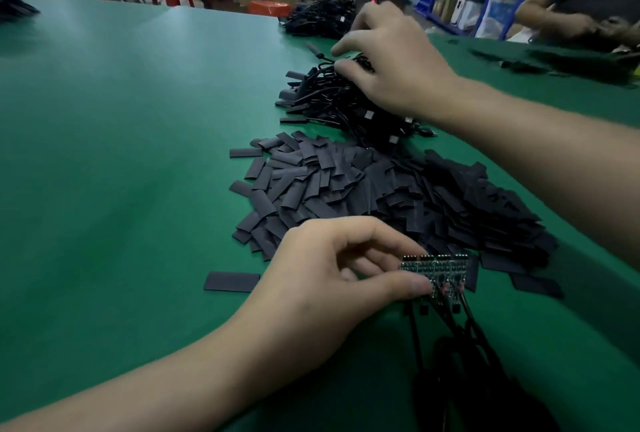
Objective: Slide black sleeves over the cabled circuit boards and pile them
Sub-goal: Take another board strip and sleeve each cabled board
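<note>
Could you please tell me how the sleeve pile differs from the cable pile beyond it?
The sleeve pile is flat loose strips, spread wider; the cable pile is tangled cords, more compact, with the right hand on it. Both are black, on the green table.

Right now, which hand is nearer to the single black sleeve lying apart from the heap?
Left. The left hand, pinching circuit boards, is just beside the single black sleeve; the right hand is far beyond it, at the cable pile.
</note>
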